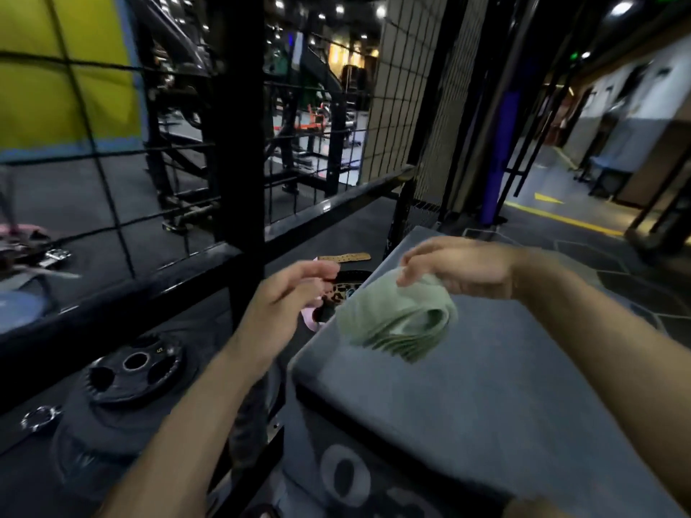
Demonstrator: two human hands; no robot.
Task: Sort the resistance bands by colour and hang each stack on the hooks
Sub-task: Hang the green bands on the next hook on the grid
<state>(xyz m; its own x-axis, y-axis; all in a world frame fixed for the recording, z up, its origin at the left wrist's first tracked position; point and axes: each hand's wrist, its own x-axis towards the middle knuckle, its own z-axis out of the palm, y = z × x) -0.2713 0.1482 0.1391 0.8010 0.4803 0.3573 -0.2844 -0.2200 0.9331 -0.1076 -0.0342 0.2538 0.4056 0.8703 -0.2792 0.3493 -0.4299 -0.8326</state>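
My right hand (460,269) grips a stack of pale green resistance bands (400,323), lifted just above the grey padded box (486,386). The bands hang down from the fingers in a folded bundle. To their left, my left hand (295,289) hovers with its fingers loosely curled and holds nothing. Below and between the hands lie a leopard-print band (342,293) and a pink band (308,319) on the dark floor mat, partly hidden by my left hand. No hooks are plain in view.
A black steel rack frame (239,143) with wire mesh stands ahead and to the left. Weight plates (134,372) lie on the floor at lower left. A tan strap (344,257) lies beyond the hands. An open gym aisle runs off to the right.
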